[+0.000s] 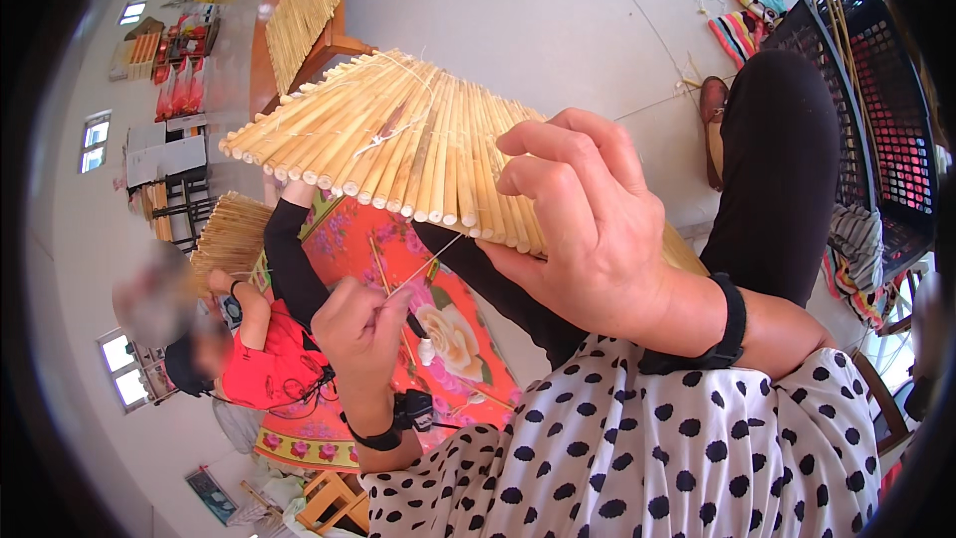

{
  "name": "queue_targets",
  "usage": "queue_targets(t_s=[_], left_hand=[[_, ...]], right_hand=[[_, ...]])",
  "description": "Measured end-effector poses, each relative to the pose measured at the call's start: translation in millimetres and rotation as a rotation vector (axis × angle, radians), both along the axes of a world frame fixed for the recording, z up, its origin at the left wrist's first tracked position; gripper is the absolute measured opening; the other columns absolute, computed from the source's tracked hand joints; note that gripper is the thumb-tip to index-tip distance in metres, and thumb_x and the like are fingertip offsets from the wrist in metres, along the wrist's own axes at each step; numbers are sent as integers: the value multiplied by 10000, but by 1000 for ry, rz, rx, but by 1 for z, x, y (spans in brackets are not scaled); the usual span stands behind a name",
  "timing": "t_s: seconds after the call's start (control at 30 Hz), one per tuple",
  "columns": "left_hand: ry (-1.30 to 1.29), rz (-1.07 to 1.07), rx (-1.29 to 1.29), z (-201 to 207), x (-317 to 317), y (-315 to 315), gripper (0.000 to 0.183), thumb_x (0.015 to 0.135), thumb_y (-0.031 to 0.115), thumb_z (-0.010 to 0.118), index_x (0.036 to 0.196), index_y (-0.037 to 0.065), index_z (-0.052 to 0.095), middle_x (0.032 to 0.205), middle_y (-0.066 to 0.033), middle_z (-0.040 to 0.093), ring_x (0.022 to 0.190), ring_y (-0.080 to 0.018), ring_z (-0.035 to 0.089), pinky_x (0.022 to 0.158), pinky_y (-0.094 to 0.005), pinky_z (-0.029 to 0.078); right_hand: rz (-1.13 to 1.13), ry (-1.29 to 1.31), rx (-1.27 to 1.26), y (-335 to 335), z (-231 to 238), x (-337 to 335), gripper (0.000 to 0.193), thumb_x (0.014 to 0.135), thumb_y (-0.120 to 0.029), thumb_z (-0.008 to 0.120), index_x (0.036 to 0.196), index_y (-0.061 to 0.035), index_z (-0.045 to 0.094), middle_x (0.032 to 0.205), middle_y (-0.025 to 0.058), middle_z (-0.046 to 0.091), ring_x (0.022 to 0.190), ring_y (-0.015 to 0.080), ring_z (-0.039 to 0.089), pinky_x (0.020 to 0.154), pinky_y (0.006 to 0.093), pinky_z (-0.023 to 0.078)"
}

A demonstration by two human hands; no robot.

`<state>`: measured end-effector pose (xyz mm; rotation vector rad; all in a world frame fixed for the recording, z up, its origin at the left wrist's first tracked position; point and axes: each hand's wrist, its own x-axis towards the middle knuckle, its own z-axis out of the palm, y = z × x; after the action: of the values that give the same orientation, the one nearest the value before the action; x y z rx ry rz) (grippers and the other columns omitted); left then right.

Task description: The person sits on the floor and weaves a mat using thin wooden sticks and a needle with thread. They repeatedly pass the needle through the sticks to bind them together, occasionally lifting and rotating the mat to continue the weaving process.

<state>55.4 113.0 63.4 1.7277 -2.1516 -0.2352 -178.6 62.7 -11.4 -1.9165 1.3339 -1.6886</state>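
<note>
"What's nearest?"

"A dotted shirt [647,448], with both forearms coming up past it."

"How is the left hand [358,334] posed?"

"Raised in front of the lap, knuckles up, fingers curled in. Thumb and forefinger pinch a pale thread [428,264] drawn taut toward the reed edge."

"And the right hand [597,209]?"

"The forearm slants up and leftward, a black wristband [730,324] around the wrist. Bent fingers lie over the top of the reed mat [398,139] and the thumb sits under its edge, so it's gripped."

"Where's that mat exactly?"

"Held up tilted above the lap, cut ends facing the wearer, reaching left from the right hand."

"Beyond it?"

"Lower down, a red floral cloth [458,329]; at right, a black basket [901,130]. Farther left, a co-worker in red [274,369] has a hand at another mat [231,234]. Farthest, a third mat [309,15] rests against brown wooden furniture [261,60]."
</note>
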Motion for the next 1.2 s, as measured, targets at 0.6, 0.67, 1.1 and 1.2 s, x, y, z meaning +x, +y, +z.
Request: queue_targets(t_s=[0.6,0.67,1.1,1.2], left_hand=[[208,-87,-149,5,15,8,351,737,155,764,615,33,458,593,-34,319,495,-154,323,467,-291,224],[198,-114,-171,9,18,9,365,735,178,778,612,37,465,589,-32,326,490,-157,325,461,-295,227],[70,-73,-182,13,49,18,348,703,124,799,601,46,475,576,-42,340,463,-180,341,442,-300,246],[76,-56,-150,9,58,23,347,702,125,800,600,49,477,578,-46,338,460,-182,346,441,-306,248]], right_hand=[[183,190,65,0,-8,12,486,566,-42,751,1042,24,674,1095,91,643,1004,295,615,635,305,554],[220,192,76,-1,-5,14,504,566,-29,751,1059,36,667,1100,101,639,1009,300,613,649,311,556],[442,86,226,6,-11,38,476,642,-39,712,1099,67,626,1125,180,610,1020,336,592,829,365,543],[437,71,240,9,-16,48,552,588,12,753,1124,40,626,1129,169,617,1036,348,603,871,389,534]])
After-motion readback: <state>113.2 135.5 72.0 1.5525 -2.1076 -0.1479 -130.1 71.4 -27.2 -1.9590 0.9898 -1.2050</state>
